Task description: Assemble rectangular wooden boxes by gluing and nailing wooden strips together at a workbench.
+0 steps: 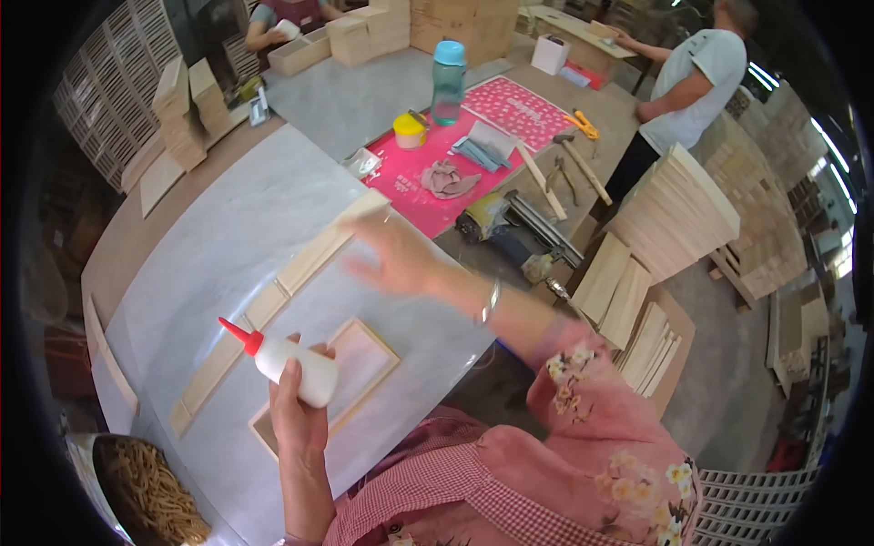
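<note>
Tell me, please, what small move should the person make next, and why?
Perhaps lower the red nozzle to the wood strip: the left hand holds the bottle with its nozzle near the strip in view, and the blurred right hand seems empty.

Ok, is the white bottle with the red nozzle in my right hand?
No, your left hand holds the white bottle, its red nozzle pointing to the left.

Woodworking workshop: stacked boards (675, 217), hammer (589, 174), pliers (561, 167).
</note>
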`<action>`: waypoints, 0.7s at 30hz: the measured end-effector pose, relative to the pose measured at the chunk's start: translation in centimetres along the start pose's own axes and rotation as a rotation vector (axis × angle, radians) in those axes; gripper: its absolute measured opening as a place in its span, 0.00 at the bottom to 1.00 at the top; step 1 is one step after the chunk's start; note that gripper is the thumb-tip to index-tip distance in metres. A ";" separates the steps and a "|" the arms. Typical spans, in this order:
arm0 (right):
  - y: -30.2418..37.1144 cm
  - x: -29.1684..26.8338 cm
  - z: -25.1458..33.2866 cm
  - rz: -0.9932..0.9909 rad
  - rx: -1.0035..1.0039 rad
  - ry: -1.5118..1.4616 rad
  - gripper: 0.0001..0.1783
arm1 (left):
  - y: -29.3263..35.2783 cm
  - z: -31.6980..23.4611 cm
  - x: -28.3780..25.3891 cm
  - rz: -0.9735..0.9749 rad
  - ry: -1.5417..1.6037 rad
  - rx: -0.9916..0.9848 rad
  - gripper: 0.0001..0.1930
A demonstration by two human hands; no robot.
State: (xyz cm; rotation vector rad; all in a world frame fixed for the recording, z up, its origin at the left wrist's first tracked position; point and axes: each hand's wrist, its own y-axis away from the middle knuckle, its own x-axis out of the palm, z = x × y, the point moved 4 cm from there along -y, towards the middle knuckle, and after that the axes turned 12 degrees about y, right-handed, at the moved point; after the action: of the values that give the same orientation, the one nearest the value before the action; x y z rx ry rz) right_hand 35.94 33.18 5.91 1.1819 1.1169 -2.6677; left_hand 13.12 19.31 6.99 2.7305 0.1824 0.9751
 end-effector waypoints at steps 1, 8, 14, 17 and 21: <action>-1.2 -0.6 -5.4 -0.066 0.015 0.292 0.24 | 0.4 -0.2 0.0 0.022 -0.011 -0.011 0.29; -0.3 -1.7 -24.4 0.545 0.709 0.786 0.23 | 0.7 -0.5 0.6 0.068 -0.236 -0.040 0.26; -1.5 -3.2 -13.4 0.102 0.574 0.075 0.16 | -0.7 0.0 2.3 0.049 -0.571 -0.167 0.22; -1.0 -2.8 -1.4 -0.060 0.261 -0.419 0.13 | -1.2 1.0 3.5 0.086 -0.728 -0.146 0.21; 1.9 -2.2 5.4 -0.091 0.180 -0.512 0.13 | -1.7 1.9 5.4 0.213 -0.994 0.054 0.20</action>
State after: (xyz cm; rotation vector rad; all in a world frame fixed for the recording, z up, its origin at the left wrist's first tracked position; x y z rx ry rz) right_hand 34.62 27.87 8.67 0.4110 0.8743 -2.9337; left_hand 18.41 21.69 8.44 2.9495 -0.2653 -0.4273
